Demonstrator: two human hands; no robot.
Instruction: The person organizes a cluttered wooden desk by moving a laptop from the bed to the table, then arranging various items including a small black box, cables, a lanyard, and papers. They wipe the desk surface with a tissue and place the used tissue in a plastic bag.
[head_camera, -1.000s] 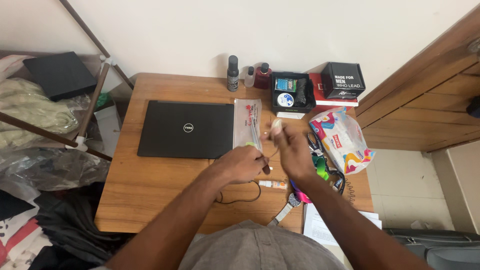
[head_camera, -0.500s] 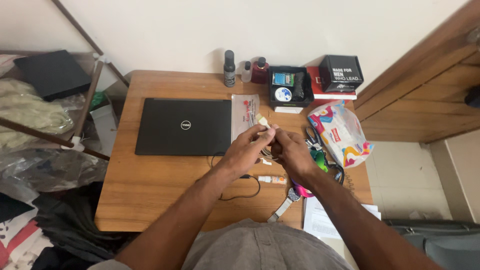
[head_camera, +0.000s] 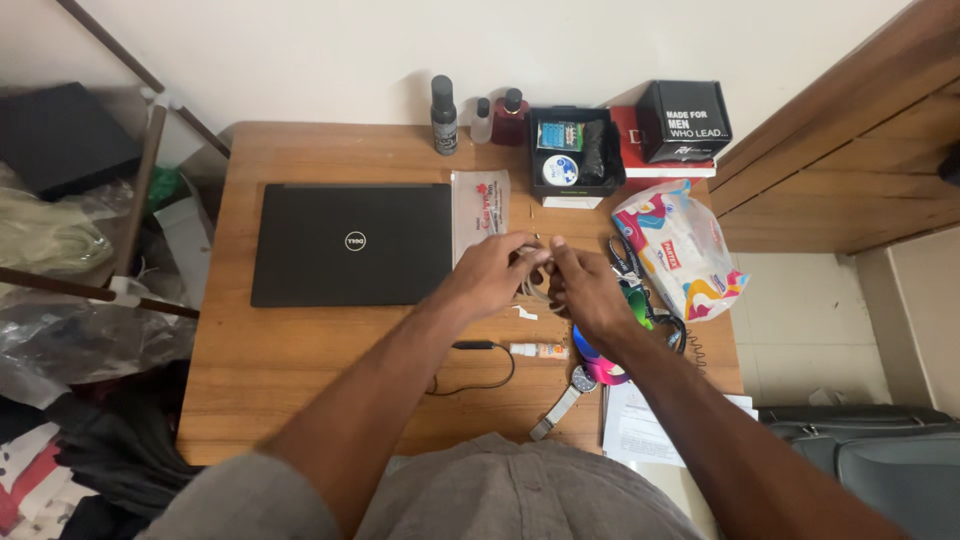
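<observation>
Head view: left hand (head_camera: 497, 272) and right hand (head_camera: 583, 288) meet above the wooden desk (head_camera: 300, 350), both pinching a pale coiled cable (head_camera: 535, 283) held between them, just right of the closed black laptop (head_camera: 350, 243)

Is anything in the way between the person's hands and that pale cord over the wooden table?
Nothing visible: the left hand and right hand both already grip the pale looped cord directly.

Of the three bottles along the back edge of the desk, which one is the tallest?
The dark grey bottle, leftmost of the three; the small clear bottle and dark red bottle beside it stand lower.
</observation>
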